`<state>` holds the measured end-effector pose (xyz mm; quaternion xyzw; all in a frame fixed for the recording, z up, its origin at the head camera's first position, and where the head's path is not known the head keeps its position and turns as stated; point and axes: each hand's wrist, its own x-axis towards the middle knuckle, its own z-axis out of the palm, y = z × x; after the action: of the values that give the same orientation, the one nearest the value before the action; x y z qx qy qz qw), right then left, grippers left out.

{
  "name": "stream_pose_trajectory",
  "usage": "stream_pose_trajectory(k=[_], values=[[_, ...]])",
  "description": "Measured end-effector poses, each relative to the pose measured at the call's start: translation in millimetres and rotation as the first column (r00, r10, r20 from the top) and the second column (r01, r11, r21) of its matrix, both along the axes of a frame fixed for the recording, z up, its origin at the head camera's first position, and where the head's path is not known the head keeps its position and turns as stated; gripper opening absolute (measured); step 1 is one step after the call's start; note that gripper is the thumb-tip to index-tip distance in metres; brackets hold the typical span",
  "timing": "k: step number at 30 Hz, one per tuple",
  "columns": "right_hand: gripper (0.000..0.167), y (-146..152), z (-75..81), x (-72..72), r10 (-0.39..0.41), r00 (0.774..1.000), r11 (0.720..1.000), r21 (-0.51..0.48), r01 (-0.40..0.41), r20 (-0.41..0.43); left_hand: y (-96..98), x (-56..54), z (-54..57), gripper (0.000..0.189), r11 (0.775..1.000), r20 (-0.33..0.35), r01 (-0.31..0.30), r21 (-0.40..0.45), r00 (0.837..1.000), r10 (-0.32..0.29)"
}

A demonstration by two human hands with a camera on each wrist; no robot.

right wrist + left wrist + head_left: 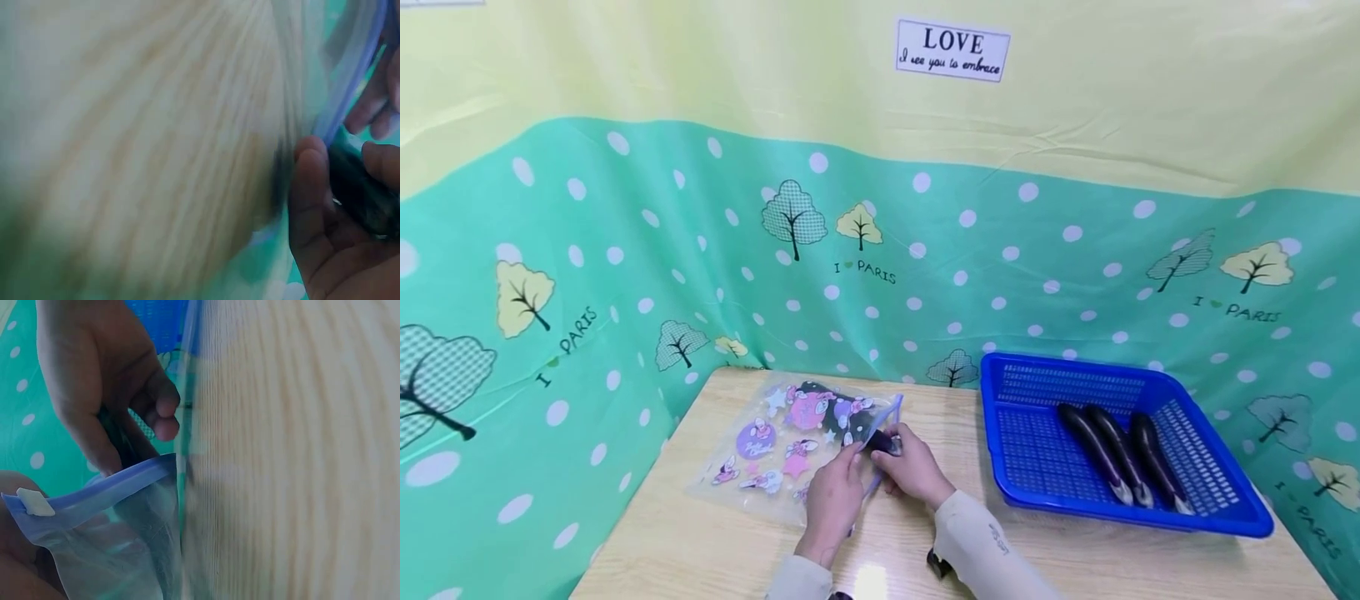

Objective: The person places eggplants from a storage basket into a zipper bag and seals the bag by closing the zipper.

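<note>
A clear zip bag [767,479] printed with pink and purple cartoon figures lies flat on the table, its purple-edged mouth facing right. My left hand [835,500] holds the near side of that mouth. With my right hand [919,468] I grip the end of a dark eggplant [886,442] at the opening; its other end goes into the bag. Dark purple shows through the plastic, but I cannot tell how many eggplants are inside. In the left wrist view a white slider [35,502] sits on the purple zip. The right wrist view shows the eggplant [362,190] between thumb and fingers.
To the right stands a blue plastic basket [1022,450] with three eggplants [1108,454] lying in its right half. The wooden table [662,533] meets a green and yellow patterned cloth [925,250] at the back and left.
</note>
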<state>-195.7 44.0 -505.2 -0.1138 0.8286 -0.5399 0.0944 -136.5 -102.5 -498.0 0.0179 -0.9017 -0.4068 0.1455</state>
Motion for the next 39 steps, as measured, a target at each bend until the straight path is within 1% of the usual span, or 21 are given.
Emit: stream_pose_trajectory(k=[2,3,6,9,12,15,18,23,27,30,34,37,39], values=[[0.033,-2,-0.9,-4.9,-0.015,0.998,0.999,0.048,0.018,-0.053,1.1,-1.0,0.5,0.027,1.000,-0.007,0.005,0.000,1.000,-0.005],[0.033,-3,-1.0,-7.4,-0.020,0.995,0.996,0.082,0.028,-0.096,1.5,-1.6,0.7,0.027,1.000,-0.014,0.006,-0.002,1.000,-0.006],[0.032,-7,-1.6,-14.2,-0.031,0.976,0.980,0.184,0.072,-0.217,2.5,-2.5,1.1,0.026,1.000,-0.028,0.006,-0.009,1.000,-0.006],[0.028,-12,-2.1,-19.3,-0.031,0.962,0.956,0.274,0.108,-0.271,3.2,-2.8,1.2,0.026,1.000,-0.030,0.002,-0.014,1.000,-0.002],[0.022,-18,-2.1,-21.2,-0.028,0.964,0.931,0.344,0.121,-0.264,3.3,-2.8,0.7,0.026,1.000,-0.023,0.001,-0.014,1.000,-0.002],[0.022,-23,-1.4,-22.8,-0.034,0.962,0.902,0.407,0.146,-0.269,2.8,-2.7,0.6,0.027,1.000,-0.017,-0.001,-0.015,1.000,0.001],[0.026,-28,-1.0,-25.1,-0.065,0.963,0.882,0.437,0.179,-0.263,2.4,-2.7,0.5,0.028,1.000,-0.021,0.003,-0.014,1.000,-0.003],[0.032,-33,-0.4,-28.3,-0.114,0.967,0.854,0.476,0.213,-0.229,2.8,-2.0,0.5,0.028,1.000,-0.018,0.006,-0.005,1.000,-0.006],[0.033,-34,-0.1,-30.6,-0.118,0.962,0.802,0.548,0.239,-0.247,4.1,-1.7,1.0,0.029,1.000,-0.006,0.006,0.020,1.000,-0.006],[0.035,-33,-0.4,-31.6,-0.114,0.962,0.765,0.596,0.245,-0.248,4.8,-1.7,0.6,0.028,1.000,-0.006,0.007,0.027,1.000,-0.007],[0.041,-30,-2.7,-31.9,-0.089,0.965,0.753,0.618,0.226,-0.245,4.5,-2.1,-1.7,0.026,1.000,-0.040,0.004,0.002,0.999,-0.004],[0.045,-29,-3.3,-30.0,-0.070,0.964,0.755,0.618,0.219,-0.256,3.0,-2.4,-2.9,0.025,1.000,-0.071,-0.002,-0.021,0.997,0.001],[0.045,-30,-2.1,-27.0,-0.066,0.966,0.759,0.616,0.211,-0.249,1.7,-2.3,-3.3,0.025,1.000,-0.072,-0.005,-0.030,0.997,0.003]])
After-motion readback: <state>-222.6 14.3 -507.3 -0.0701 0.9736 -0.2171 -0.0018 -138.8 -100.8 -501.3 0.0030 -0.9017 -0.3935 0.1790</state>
